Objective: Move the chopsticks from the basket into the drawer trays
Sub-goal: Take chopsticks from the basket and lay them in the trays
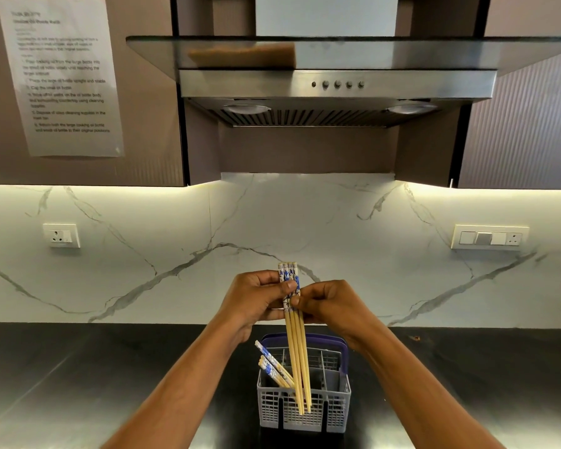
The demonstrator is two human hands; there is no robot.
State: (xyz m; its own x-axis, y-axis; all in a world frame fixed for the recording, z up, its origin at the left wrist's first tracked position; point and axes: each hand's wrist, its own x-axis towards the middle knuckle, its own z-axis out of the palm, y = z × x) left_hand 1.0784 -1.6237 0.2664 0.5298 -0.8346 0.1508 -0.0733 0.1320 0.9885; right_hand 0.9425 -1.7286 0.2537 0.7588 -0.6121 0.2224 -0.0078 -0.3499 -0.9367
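A bundle of pale wooden chopsticks (pixel 294 348) with blue-and-white patterned tops hangs upright above the basket. My left hand (pixel 255 298) and my right hand (pixel 326 303) both pinch it near the patterned ends, from either side. Its tips point down in front of the grey slotted cutlery basket (pixel 337 413), which has a purple handle and stands on the dark counter (pixel 78 384). Several more chopsticks (pixel 272 366) lean to the left inside the basket. No drawer or tray is in view.
A white marble backsplash (pixel 175 254) rises behind the counter, with a socket (pixel 61 235) at left and a switch plate (pixel 490 238) at right. A steel range hood (pixel 337 85) hangs overhead. A printed sheet (pixel 62 76) is taped to the upper cabinet.
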